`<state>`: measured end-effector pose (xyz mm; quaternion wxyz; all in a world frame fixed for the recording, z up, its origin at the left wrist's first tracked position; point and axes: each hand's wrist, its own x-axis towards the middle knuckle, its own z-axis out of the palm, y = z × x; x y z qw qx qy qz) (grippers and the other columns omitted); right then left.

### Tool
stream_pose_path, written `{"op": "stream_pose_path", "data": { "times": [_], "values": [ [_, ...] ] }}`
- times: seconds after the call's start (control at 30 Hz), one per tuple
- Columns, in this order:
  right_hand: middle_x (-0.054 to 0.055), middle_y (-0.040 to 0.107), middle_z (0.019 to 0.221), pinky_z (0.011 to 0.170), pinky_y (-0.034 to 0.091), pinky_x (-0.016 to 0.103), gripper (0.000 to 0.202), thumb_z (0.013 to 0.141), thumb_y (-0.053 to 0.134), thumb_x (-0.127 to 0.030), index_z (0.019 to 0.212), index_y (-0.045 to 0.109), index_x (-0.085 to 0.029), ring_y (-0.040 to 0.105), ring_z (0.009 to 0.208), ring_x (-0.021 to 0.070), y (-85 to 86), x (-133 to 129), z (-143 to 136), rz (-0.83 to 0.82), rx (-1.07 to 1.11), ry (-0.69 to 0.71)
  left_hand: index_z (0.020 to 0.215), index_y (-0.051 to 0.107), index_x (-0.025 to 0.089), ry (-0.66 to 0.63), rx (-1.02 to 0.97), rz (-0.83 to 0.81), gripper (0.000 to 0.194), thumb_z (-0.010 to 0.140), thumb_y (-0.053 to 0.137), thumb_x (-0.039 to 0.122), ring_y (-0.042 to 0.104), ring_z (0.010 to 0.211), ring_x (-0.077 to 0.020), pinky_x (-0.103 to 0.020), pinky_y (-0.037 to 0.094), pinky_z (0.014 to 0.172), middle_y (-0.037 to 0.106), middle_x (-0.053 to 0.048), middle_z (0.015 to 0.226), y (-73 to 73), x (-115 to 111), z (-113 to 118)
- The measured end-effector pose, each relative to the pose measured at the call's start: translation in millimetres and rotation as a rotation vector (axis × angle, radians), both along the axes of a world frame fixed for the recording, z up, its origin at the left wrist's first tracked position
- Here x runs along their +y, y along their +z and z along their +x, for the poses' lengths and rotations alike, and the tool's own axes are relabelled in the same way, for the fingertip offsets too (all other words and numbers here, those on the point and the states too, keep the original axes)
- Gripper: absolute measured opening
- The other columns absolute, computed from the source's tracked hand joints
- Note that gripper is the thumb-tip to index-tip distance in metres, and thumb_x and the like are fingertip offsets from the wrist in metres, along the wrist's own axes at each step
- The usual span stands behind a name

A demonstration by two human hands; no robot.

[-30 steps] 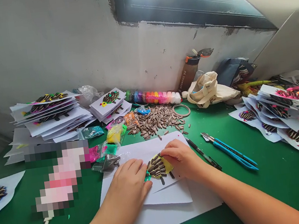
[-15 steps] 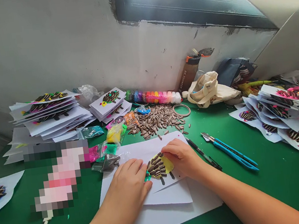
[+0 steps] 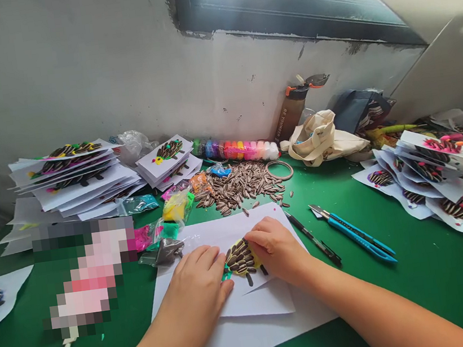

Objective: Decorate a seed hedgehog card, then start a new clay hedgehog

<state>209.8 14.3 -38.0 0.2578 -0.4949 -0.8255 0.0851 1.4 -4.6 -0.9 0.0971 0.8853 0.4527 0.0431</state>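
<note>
A small picture made of striped sunflower seeds (image 3: 239, 259) pressed into yellow clay lies on white paper (image 3: 269, 299), with green clay at its left end and dark leg-like pieces below. My left hand (image 3: 200, 277) rests flat on the paper at the picture's left side, fingers stretched and steadying the sheet. Over the picture's right part is my right hand (image 3: 273, 247), its thumb and fingertips pinched together at the upper edge of the seeds. Whatever sits between those fingertips is hidden. Most of the yellow clay on the right is covered by this hand.
Behind the paper lies a heap of loose sunflower seeds (image 3: 239, 186) beside a tape ring (image 3: 279, 170). Bagged clay (image 3: 176, 208) sits to its left. A pen (image 3: 314, 239) and blue utility knife (image 3: 357, 236) lie right. Stacked seed pictures (image 3: 84, 187) stand left, others (image 3: 432, 175) right.
My right hand has shifted slightly left over the picture and covers more of the yellow clay. My left hand stays in place on the paper. The whole view has drifted a little.
</note>
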Motion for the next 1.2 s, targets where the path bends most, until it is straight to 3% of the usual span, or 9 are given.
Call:
{"op": "stream_pose_path", "data": {
  "times": [0.13, 0.3, 0.87, 1.2],
  "values": [
    [0.005, 0.061, 0.072, 0.070, 0.036, 0.030, 0.019, 0.085, 0.050, -0.008, 0.072, 0.062, -0.017, 0.046, 0.072, 0.0177, 4.1, -3.0, 0.4, 0.024, -0.118, 0.021, 0.111, 0.063, 0.013, -0.003, -0.005, -0.007, 0.028, 0.084, 0.058, 0.018, 0.053, 0.110, -0.0306, -0.048, 0.044, 0.094, 0.062, -0.013, 0.115, -0.5, 1.0, 0.4],
    [0.005, 0.062, 0.079, 0.073, 0.035, 0.030, 0.017, 0.086, 0.050, -0.010, 0.083, 0.065, -0.018, 0.048, 0.076, 0.0183, 9.4, -4.9, 7.4, 0.066, -0.069, -0.075, 0.112, 0.063, 0.013, -0.002, 0.000, -0.013, 0.029, 0.084, 0.057, 0.019, 0.054, 0.110, -0.0308, -0.049, 0.045, 0.093, 0.062, -0.013, 0.115, 0.3, 0.7, 0.7],
    [0.003, 0.055, 0.069, 0.069, 0.032, 0.029, 0.020, 0.085, 0.052, -0.012, 0.067, 0.057, -0.017, 0.043, 0.072, 0.0162, 2.9, -7.7, 5.4, 0.023, -0.157, -0.039, 0.110, 0.064, 0.013, 0.000, 0.002, -0.008, 0.028, 0.083, 0.059, 0.020, 0.055, 0.108, -0.0314, -0.049, 0.046, 0.092, 0.063, -0.013, 0.114, 1.5, 1.1, 1.4],
    [0.003, 0.060, 0.072, 0.070, 0.031, 0.028, 0.018, 0.086, 0.053, -0.013, 0.073, 0.064, -0.018, 0.048, 0.073, 0.0159, 7.2, -0.8, 11.7, -0.023, -0.154, -0.073, 0.111, 0.063, 0.014, -0.008, 0.024, 0.006, 0.029, 0.084, 0.058, 0.020, 0.055, 0.110, -0.0305, -0.048, 0.046, 0.093, 0.063, -0.013, 0.115, -0.8, 1.6, 0.4]
  ]
}}
